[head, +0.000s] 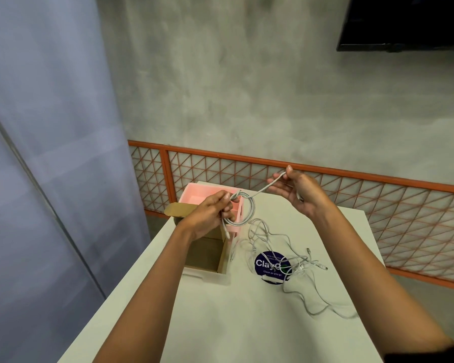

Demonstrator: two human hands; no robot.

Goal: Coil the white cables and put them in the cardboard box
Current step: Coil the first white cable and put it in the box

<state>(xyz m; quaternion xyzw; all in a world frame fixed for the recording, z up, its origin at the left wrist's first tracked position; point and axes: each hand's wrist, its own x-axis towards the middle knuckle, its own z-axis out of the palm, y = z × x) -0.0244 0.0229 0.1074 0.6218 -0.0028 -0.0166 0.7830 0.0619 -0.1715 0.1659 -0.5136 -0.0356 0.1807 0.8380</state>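
The left hand (pixel 210 210) holds a half-made coil (pixel 250 208) of one white cable above the far left part of the counter (pixel 233 323). Its fingers (pixel 224 199) are curled round the loops where they gather, and a plug end hangs below them. The right hand (pixel 302 192) is raised nearer the far right corner. Its thumb and forefinger pinch the free run (pixel 268 186) of the same cable and the other fingers are loosely spread. How much cable remains past that pinch I cannot tell.

To coil well, I would swing each new turn back to the left hand at the size of the loops already there. The cable should roll a little in the right fingertips so no twist builds. The left fingers should ease open only enough to take the turn.

The cardboard box (pixel 222 254) stands open at the left edge, just below the coil and in front of a pink tray (pixel 197 192), so the drop is short. The loose cables (pixel 294 263) lie tangled toward the right edge, across a round dark sticker (pixel 264 263).
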